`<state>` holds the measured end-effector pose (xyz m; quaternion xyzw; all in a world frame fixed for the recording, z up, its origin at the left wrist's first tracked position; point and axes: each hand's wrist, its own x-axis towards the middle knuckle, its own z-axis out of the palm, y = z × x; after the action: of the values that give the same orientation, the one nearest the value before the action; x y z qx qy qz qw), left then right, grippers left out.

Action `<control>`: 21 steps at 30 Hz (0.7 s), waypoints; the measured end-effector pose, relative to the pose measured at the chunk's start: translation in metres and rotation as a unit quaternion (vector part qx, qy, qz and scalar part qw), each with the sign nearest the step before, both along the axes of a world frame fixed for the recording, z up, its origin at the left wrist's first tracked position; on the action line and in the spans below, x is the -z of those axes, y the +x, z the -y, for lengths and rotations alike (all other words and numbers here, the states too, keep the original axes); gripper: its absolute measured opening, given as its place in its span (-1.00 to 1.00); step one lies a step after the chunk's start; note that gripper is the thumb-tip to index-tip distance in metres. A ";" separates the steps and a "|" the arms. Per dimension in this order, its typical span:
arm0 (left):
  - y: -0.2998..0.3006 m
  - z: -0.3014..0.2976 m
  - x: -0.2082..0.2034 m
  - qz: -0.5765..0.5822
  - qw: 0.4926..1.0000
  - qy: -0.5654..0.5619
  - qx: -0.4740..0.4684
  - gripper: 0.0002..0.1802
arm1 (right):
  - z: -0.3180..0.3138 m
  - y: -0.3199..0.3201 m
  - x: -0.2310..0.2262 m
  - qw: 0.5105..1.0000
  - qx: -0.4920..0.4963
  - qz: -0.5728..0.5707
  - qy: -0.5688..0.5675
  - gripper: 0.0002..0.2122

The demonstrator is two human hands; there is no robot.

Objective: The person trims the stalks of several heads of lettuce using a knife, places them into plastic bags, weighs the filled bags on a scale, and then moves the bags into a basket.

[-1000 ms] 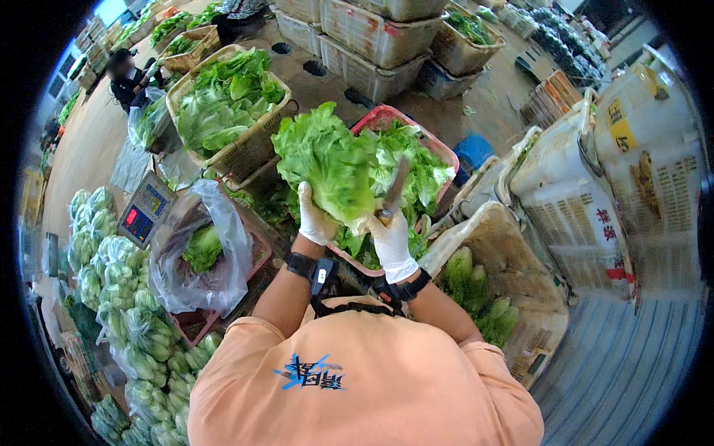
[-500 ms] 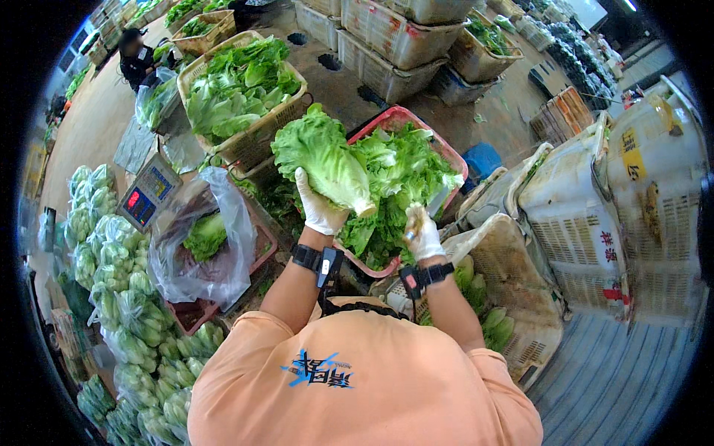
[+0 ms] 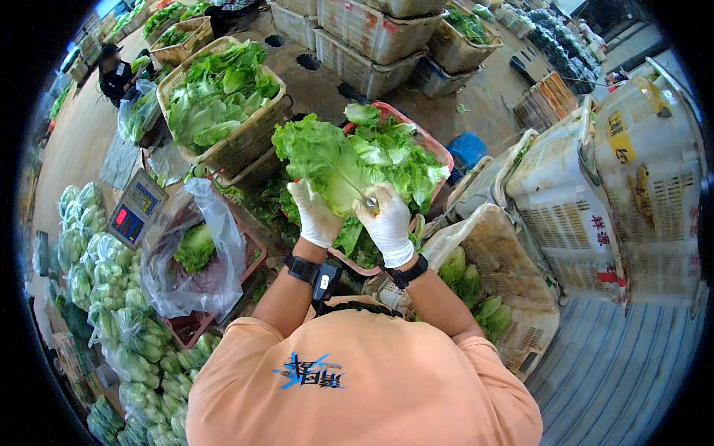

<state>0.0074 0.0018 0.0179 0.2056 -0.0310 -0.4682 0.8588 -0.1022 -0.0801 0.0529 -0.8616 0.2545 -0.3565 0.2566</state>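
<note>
My left hand (image 3: 315,216), in a white glove, grips a big green lettuce head (image 3: 321,157) from below and holds it up over a red crate (image 3: 427,134) full of loose lettuce. My right hand (image 3: 388,225), also gloved, is closed around a knife (image 3: 370,201). Only a short bit of metal shows, pressed against the base of the lettuce head. Both hands meet under the lettuce, and a dark band sits on each wrist.
A woven basket (image 3: 255,128) of lettuce stands at the back left. A clear plastic bag (image 3: 210,262) with one lettuce, a scale (image 3: 134,209) and bagged lettuces (image 3: 97,286) are on my left. White crates (image 3: 569,215) and a white basket (image 3: 513,297) are on my right. A person in black (image 3: 115,72) crouches far left.
The knife was raised in front of the lettuce a second ago, then my right hand dropped away. Now it is back at the base of the head, which my left hand still holds.
</note>
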 end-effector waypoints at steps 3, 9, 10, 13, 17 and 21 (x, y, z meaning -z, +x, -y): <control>-0.003 0.000 -0.006 -0.110 0.992 -0.054 0.016 0.00 | 0.002 -0.004 -0.001 1.000 -0.008 0.028 -0.006 -0.79; 0.001 0.000 0.058 0.022 1.000 -0.004 0.021 -0.20 | 0.005 -0.004 -0.025 0.987 -0.146 0.029 -0.066 -0.78; 0.002 0.001 0.064 0.068 0.996 0.050 0.007 -0.22 | 0.006 -0.001 -0.026 0.982 -0.170 0.050 -0.059 -0.79; 0.002 0.010 0.023 -0.084 0.993 -0.078 0.042 -0.23 | 0.003 0.002 -0.026 0.987 -0.112 0.112 0.025 -0.81; -0.001 0.009 -0.010 -0.139 0.989 -0.053 -0.018 -0.17 | 0.012 0.002 -0.016 0.848 0.068 0.257 0.458 -0.81; 0.010 0.000 -0.010 -0.085 0.995 -0.052 -0.028 -0.12 | 0.067 -0.036 0.041 0.796 0.107 0.167 0.572 -0.76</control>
<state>0.0178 0.0020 0.0283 0.1212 0.0235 -0.4573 0.8807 -0.1384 -0.1475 0.0116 -0.4520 0.4559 -0.3094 0.7016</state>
